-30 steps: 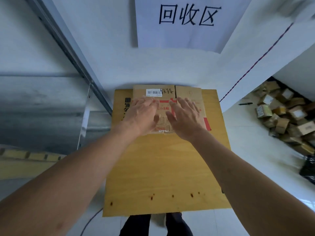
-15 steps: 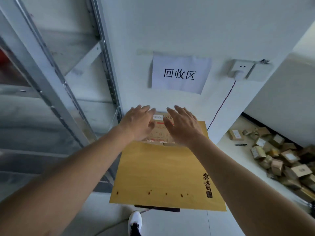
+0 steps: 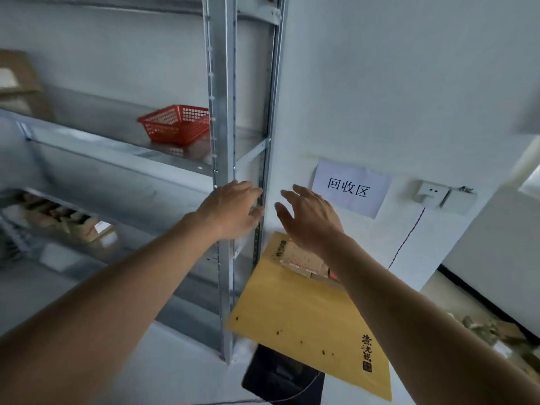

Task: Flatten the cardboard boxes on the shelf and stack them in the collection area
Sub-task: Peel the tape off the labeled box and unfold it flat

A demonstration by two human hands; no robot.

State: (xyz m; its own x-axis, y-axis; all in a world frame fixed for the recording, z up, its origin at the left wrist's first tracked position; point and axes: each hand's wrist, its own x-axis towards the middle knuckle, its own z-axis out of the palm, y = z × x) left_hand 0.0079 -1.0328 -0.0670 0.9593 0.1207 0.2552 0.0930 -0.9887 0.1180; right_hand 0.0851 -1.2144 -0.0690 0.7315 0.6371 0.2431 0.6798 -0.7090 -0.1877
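Observation:
A flattened cardboard box (image 3: 301, 258) lies at the far end of a yellow wooden board (image 3: 304, 317), below a white paper sign (image 3: 350, 188) on the wall. My right hand (image 3: 309, 220) hovers above that box with fingers spread, holding nothing. My left hand (image 3: 233, 209) is raised in front of the metal shelf post (image 3: 222, 112), fingers relaxed and empty. More cardboard boxes (image 3: 17, 80) sit on the upper left shelf, and others (image 3: 58, 217) lie blurred on a lower shelf.
A red plastic basket (image 3: 178, 124) stands on the middle shelf. A wall socket (image 3: 432, 194) with a red cord is right of the sign. A pile of small boxes (image 3: 491, 331) lies on the floor at right. A dark object (image 3: 277, 375) sits under the board.
Both hands have lifted off the flattened box and risen. My view has swung up and left, bringing the shelf and red basket into sight.

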